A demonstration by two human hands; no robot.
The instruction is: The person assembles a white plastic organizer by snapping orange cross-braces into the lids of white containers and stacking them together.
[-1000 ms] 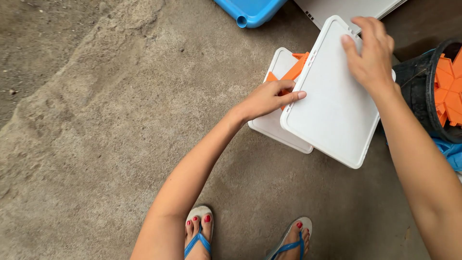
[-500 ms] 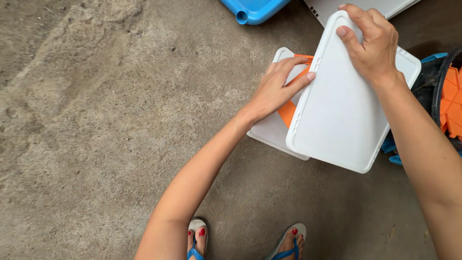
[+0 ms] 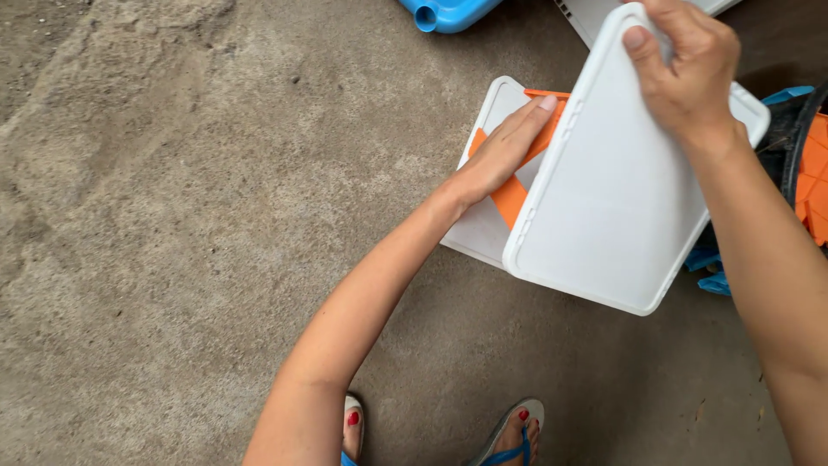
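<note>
So the big white lid (image 3: 617, 198) sits tilted up on the right, probably to leave the box below reachable; right hand (image 3: 690, 73) is clamped over its far edge; the white box (image 3: 483, 229) peeks out left of it; left hand (image 3: 504, 147) lies flat, fingers straight, on the orange piece (image 3: 511, 197) inside.

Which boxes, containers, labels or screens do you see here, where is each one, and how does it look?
No labels, signs or screens show.
White lid: right hand holds it tilted; rounded rectangle.
White box: on the floor beneath the lid; left hand rests on its orange contents.
Blue container: top edge, partly visible.
</note>
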